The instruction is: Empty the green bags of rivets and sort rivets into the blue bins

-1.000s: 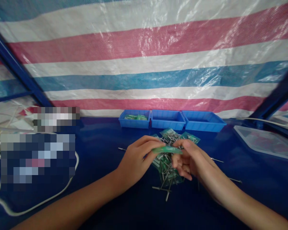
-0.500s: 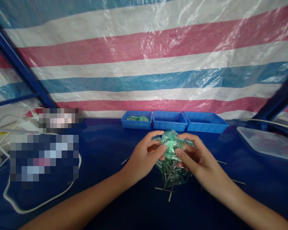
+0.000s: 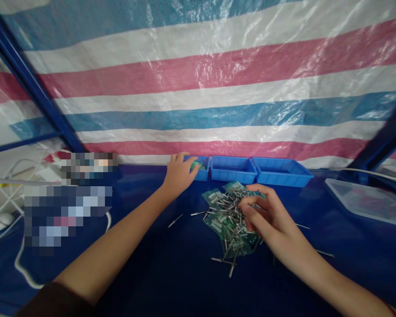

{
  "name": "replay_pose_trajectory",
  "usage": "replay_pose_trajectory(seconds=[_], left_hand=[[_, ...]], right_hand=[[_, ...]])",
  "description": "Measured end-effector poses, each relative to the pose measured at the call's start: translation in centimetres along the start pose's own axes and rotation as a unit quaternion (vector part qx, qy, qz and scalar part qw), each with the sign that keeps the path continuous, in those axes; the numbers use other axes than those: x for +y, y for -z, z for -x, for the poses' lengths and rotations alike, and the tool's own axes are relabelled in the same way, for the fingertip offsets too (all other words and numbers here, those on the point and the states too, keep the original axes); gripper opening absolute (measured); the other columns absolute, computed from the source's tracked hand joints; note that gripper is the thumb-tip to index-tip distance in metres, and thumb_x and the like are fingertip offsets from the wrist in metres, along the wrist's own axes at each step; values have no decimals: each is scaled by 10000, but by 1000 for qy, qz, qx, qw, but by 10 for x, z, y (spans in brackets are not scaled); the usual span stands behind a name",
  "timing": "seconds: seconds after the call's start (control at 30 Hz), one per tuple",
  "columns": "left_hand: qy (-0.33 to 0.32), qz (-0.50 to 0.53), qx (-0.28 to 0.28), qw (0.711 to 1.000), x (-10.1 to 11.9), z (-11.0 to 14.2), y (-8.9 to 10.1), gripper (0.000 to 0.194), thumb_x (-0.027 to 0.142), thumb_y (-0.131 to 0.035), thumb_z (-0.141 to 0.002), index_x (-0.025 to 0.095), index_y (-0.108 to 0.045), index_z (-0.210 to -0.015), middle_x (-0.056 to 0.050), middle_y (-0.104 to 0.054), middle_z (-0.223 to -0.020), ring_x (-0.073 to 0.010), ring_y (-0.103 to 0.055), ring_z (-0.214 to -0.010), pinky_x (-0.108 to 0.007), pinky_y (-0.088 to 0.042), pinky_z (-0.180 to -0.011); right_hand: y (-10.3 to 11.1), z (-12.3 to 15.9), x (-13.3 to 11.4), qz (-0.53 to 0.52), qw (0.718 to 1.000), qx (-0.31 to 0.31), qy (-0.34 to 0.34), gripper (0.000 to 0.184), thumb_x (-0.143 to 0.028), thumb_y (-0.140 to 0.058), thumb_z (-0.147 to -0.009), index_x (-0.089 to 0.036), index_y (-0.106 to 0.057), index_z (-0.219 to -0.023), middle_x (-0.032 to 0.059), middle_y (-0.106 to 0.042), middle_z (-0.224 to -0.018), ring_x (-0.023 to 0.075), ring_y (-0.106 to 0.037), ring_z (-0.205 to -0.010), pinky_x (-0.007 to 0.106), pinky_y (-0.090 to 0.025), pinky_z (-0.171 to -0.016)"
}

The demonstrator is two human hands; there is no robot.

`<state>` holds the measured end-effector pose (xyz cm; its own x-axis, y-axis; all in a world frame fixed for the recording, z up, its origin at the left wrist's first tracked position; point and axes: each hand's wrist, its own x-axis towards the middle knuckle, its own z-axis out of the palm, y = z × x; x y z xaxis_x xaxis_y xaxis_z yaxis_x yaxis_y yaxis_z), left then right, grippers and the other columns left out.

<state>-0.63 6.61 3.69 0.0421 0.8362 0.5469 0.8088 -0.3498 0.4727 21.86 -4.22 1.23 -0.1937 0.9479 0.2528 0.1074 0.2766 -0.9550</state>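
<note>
My left hand (image 3: 180, 176) is over the left blue bin (image 3: 203, 175), its fingers spread. Green-tinted plastic packets (image 3: 198, 164) show inside that bin beside my fingertips. My right hand (image 3: 265, 211) hovers at the right side of a heap, fingers loosely curled and apart, with nothing visible between them. The heap mixes loose silver blind rivets (image 3: 232, 211) with flat green-tinted plastic bags (image 3: 213, 197). Part of the heap is hidden behind my right hand. A single rivet (image 3: 175, 220) lies apart to the left, and a couple more (image 3: 231, 266) lie at the near edge.
Two more blue bins, a middle one (image 3: 233, 177) and a right one (image 3: 284, 179), stand in line along the back. At right lies a clear plastic lid or tray (image 3: 366, 204). White cables (image 3: 28, 275) and blurred-out items are on the left. A striped tarp (image 3: 198, 79) hangs behind.
My left hand has moved away from the heap to the left bin. The green packet both hands held is no longer between them. My right hand has stayed by the heap.
</note>
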Motion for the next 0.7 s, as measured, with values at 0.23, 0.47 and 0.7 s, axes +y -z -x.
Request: replay_pose_trajectory(seconds=[0.23,0.47,0.7], left_hand=[[-173,-79,-179,965,31,58,-1,335,329,-409,-927,158,-611,-1133,-76,-630,-1111,-222,-541,-997,-371,-406,-925],[-35,-103,-183,977,21,61,-18,432,487,-478,-859,156,-623,-1096,-124,-556,-1211,-325,-461,-1105,-481,-401,-901],[5,-13,-163,986,16,62,-22,182,344,-528,-853,184,-591,-912,-46,-644,-914,-238,-576,-890,-381,-453,-794]], right_hand=[[0,-3,3,1,1000,20,-1,362,-440,-540,-831,-256,-364,-1088,-6,-538,-839,85,-473,-539,233,-428,-484],[-2,-2,1,14,1000,21,-3,380,-476,-542,-814,-245,-381,-1069,4,-551,-840,88,-478,-536,246,-455,-500],[-2,-3,4,20,999,32,7,353,-457,-561,-811,-236,-421,-1048,9,-571,-831,85,-484,-519,233,-427,-467]])
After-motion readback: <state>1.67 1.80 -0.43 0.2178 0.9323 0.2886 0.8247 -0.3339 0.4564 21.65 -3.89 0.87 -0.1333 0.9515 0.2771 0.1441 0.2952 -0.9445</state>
